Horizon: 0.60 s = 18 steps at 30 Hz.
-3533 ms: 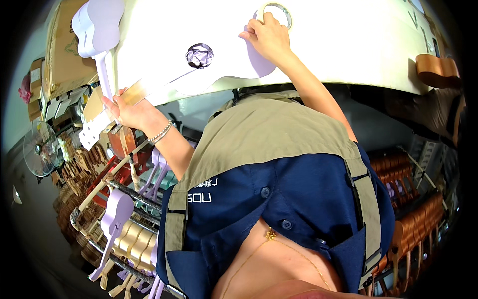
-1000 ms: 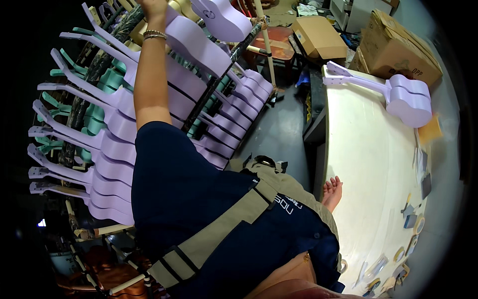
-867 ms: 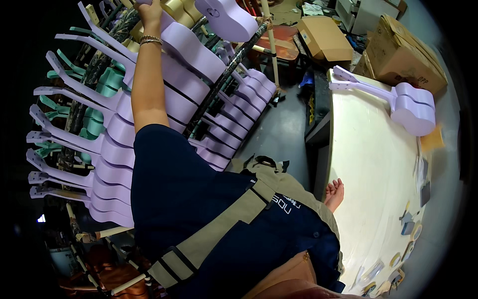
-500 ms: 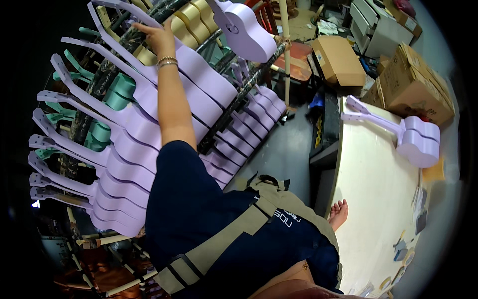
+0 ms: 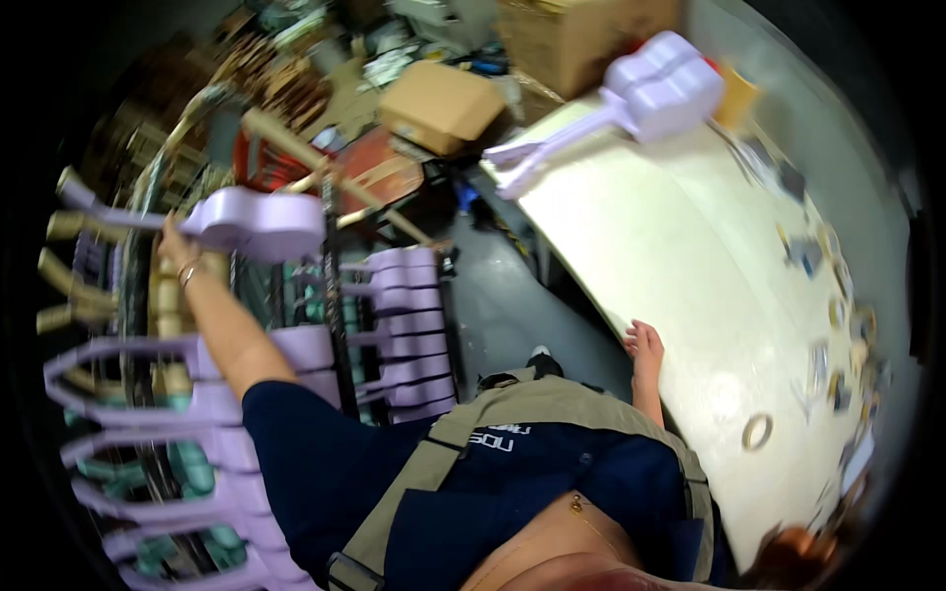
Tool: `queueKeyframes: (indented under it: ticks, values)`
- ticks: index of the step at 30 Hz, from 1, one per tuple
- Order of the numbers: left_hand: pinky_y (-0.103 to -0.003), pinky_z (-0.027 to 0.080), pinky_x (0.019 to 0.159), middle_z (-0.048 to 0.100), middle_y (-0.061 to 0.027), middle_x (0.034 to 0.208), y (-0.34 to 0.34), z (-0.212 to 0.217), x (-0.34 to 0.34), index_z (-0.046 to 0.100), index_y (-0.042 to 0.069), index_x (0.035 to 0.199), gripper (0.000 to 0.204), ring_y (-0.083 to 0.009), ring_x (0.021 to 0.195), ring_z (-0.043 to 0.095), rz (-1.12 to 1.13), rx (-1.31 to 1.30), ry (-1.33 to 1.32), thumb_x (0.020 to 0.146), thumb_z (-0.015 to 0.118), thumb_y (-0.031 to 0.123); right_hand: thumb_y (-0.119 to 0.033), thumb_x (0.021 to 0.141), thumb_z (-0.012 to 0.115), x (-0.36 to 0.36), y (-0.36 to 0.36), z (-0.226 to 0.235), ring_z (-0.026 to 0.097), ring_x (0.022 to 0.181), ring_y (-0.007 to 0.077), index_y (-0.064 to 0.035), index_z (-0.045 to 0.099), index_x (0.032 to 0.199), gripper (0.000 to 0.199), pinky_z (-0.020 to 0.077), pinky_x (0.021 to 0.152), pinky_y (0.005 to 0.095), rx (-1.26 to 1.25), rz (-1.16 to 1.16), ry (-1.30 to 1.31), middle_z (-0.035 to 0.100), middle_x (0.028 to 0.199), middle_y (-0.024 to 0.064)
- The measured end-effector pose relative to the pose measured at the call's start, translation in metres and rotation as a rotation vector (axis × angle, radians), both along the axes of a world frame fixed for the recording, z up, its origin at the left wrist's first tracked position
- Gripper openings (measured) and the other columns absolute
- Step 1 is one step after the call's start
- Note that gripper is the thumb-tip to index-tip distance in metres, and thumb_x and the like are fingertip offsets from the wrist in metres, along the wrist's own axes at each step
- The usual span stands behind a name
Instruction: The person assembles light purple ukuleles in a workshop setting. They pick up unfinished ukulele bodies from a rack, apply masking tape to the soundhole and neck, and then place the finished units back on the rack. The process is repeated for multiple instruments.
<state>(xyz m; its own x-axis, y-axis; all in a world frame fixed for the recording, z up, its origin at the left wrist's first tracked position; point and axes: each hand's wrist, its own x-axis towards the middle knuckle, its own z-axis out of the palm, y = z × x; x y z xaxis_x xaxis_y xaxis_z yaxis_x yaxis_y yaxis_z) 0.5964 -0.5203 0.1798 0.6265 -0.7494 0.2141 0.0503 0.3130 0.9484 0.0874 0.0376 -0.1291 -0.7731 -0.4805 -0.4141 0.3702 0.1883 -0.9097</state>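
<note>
My left hand is stretched out to the far left, its fingers closed round the neck of a lilac guitar where the neck meets the body. That guitar lies across the top of a rack, with its headstock pointing left. Nearer me, more lilac guitars hang in a row on the same rack. My right hand holds nothing; its fingers are loosely apart beside the edge of a white table. Two lilac guitar bodies rest together at the table's far end.
A lower row of lilac guitars stands beyond the rack's dark padded bar. Behind are a cardboard box and a larger carton. A tape roll and small tools lie on the table's right side.
The view has swung right, bringing more of the table in. My left hand has moved from the nearer lilac guitars to the neck of the one at the rack's far end.
</note>
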Motion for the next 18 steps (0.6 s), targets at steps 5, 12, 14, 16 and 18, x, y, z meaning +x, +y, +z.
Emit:
queueKeyframes:
  ticks: [5,12,14,16,18]
  values:
    - [-0.03,0.051,0.063,0.062,-0.0104,0.088,0.049,0.025,-0.054,0.056,-0.005,0.091,0.039,-0.0161,0.072,0.058,-0.071,-0.09,-0.58,0.07,0.075,0.023,-0.021,0.09,0.047,0.008,0.035,-0.013,0.054,0.07,0.0091,-0.0004,0.058,0.099,0.026,0.0437,0.063,0.0217,0.01,-0.084,0.091,0.06,0.082,0.0048]
    - [-0.031,0.048,0.076,0.06,-0.0094,0.086,0.195,0.049,-0.215,0.052,-0.004,0.097,0.035,-0.0191,0.081,0.059,-0.462,-0.319,-0.634,0.079,0.067,0.021,-0.018,0.09,0.047,0.011,0.042,0.004,0.055,0.072,0.0099,-0.0016,0.059,0.098,0.022,0.0444,0.067,0.0224,-0.012,0.012,0.232,0.061,0.08,0.004]
    - [-0.036,0.046,0.081,0.057,-0.0072,0.084,0.219,0.046,-0.24,0.05,-0.003,0.099,0.037,-0.0203,0.083,0.058,-0.789,-0.368,-0.383,0.08,0.065,0.025,-0.019,0.09,0.047,0.009,0.043,0.018,0.055,0.072,0.01,-0.002,0.06,0.098,0.023,0.0445,0.068,0.0226,-0.036,0.047,0.266,0.061,0.082,0.0044]
    - [-0.041,0.042,0.086,0.052,-0.0047,0.082,0.241,0.033,-0.277,0.049,-0.001,0.101,0.039,-0.0209,0.083,0.055,-1.218,-0.371,0.056,0.082,0.063,0.031,-0.02,0.09,0.047,0.005,0.052,0.026,0.055,0.072,0.0103,-0.0024,0.06,0.098,0.024,0.0446,0.069,0.0229,-0.103,0.067,0.249,0.061,0.083,0.005]
    - [-0.045,0.038,0.091,0.046,-0.0028,0.08,0.292,0.005,-0.346,0.048,0.003,0.099,0.038,-0.0202,0.077,0.051,-1.113,-0.222,0.176,0.082,0.058,0.036,-0.024,0.091,0.047,-0.006,0.072,0.023,0.056,0.079,0.011,-0.0021,0.057,0.106,0.028,0.044,0.072,0.0233,-0.156,0.042,0.114,0.061,0.09,0.0058]
